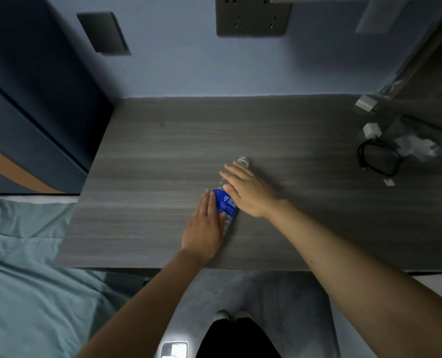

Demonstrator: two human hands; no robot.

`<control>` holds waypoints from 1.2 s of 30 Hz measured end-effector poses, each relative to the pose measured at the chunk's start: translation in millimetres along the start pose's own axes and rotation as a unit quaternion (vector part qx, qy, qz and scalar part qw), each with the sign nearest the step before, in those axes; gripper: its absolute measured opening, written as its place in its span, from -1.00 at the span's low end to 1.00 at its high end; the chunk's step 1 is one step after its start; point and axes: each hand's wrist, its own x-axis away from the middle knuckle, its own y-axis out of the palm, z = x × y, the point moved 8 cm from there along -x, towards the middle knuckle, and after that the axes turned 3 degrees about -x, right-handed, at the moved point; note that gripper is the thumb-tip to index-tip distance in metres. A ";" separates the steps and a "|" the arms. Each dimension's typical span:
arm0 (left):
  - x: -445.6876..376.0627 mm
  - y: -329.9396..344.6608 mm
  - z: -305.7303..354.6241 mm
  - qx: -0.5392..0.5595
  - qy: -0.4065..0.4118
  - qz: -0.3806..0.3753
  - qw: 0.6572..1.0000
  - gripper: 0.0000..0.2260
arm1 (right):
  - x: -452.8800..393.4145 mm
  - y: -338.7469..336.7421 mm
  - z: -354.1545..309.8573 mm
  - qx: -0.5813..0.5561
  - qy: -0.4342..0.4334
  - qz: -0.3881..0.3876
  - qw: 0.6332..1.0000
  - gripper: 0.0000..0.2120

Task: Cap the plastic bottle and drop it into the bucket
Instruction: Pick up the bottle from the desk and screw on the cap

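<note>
On the desk (163, 140), mid-surface, the bottle (226, 202) lies on its side, neck pointing away; contents not discernible. The left hand (205, 228) rests flat, fingers extended, against its base. The right hand (245, 189) lies open over its upper part.

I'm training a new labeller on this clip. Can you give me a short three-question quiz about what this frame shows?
1. True or false: the bottle stands upright on the desk.
2. Which hand lies over the bottle's neck end? A) left hand B) right hand
3. Fill in: the bottle's label is ____.

Key: 1 false, it lies on its side. 2 B. 3 blue.
</note>
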 end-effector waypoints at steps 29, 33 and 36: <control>-12.9 47.6 4.5 -0.222 0.043 -0.107 0.968 -0.41 | -42.0 54.7 14.3 0.224 -0.124 -0.082 0.963 -0.46; -11.8 43.8 4.2 -0.242 0.044 -0.103 0.964 -0.37 | -43.7 59.6 17.9 0.210 -0.122 -0.068 0.968 -0.45; -10.7 34.2 11.3 -0.240 0.046 -0.086 0.966 -0.38 | -44.5 59.0 17.4 0.202 -0.127 -0.067 0.969 -0.45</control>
